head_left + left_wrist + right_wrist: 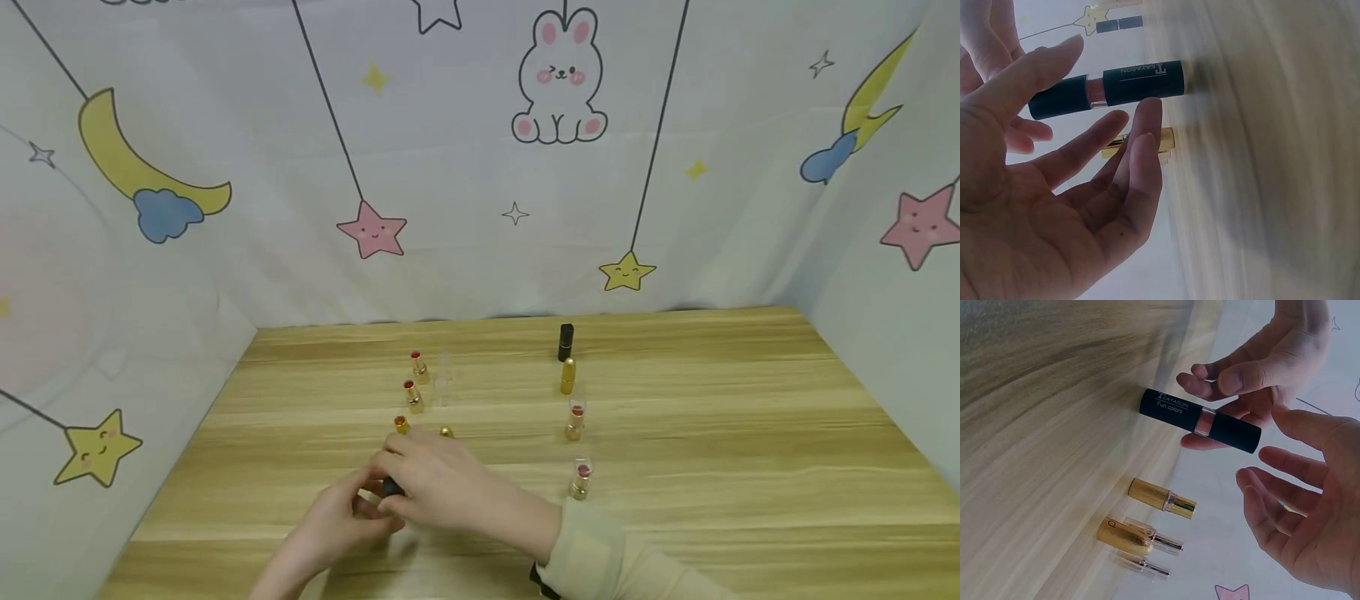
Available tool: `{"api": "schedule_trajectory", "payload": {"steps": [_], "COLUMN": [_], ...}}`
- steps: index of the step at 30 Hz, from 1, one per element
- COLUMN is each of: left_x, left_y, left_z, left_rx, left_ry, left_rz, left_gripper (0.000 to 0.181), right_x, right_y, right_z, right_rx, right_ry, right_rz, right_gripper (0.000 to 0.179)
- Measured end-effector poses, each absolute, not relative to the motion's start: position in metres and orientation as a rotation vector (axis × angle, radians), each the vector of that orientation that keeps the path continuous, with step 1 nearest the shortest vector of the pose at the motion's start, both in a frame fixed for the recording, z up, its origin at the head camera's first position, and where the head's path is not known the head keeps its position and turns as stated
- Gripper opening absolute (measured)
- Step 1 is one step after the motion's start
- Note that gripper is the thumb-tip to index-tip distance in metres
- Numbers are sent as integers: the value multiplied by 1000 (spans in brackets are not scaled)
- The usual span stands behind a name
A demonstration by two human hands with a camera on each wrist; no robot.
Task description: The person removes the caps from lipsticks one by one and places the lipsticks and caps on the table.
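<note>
A black lipstick (1200, 420) with a shiny band round its middle and white lettering near its base stands about upright, its base right at the tabletop. My left hand (337, 517) is beside it, fingers loosely spread around it; in the left wrist view the thumb lies alongside the upper part. On the other side, my right hand (446, 483) has its relaxed fingers around the top end, with a gap showing in the right wrist view. From the head, the hands cover most of the black lipstick (392, 487). Just beyond them are an uncapped gold lipstick (402, 425) and a gold cap (447, 432).
Two uncapped red lipsticks (413, 397) stand farther back on the left, near clear caps (444, 387). On the right, a row holds a black lipstick (566, 342), a gold one (568, 376) and two clear-capped ones (576, 422). A black object (543, 582) shows under my right sleeve.
</note>
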State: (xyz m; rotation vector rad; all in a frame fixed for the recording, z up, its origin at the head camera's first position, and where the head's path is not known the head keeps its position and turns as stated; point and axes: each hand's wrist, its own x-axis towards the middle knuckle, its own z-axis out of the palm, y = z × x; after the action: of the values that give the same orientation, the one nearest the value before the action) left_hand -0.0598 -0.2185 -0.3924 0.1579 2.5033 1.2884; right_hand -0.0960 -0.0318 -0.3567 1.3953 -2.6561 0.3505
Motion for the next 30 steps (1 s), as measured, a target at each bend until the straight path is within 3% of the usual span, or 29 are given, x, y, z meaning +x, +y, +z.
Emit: {"api": "schedule_trajectory", "payload": {"steps": [17, 30], "left_x": [-63, -66], "left_y": [-211, -211], "left_z": [-400, -406], "left_rx": [204, 262], "left_ry": [2532, 2600], "left_rz": [1338, 1289], "left_gripper": [40, 38], "right_x": [-93, -92], "right_y": [-38, -39], "right_z": [-364, -367], "right_rx": [1376, 1369], "right_ry": [-2583, -2588], "right_rz": [304, 289], "right_gripper": [19, 15]}}
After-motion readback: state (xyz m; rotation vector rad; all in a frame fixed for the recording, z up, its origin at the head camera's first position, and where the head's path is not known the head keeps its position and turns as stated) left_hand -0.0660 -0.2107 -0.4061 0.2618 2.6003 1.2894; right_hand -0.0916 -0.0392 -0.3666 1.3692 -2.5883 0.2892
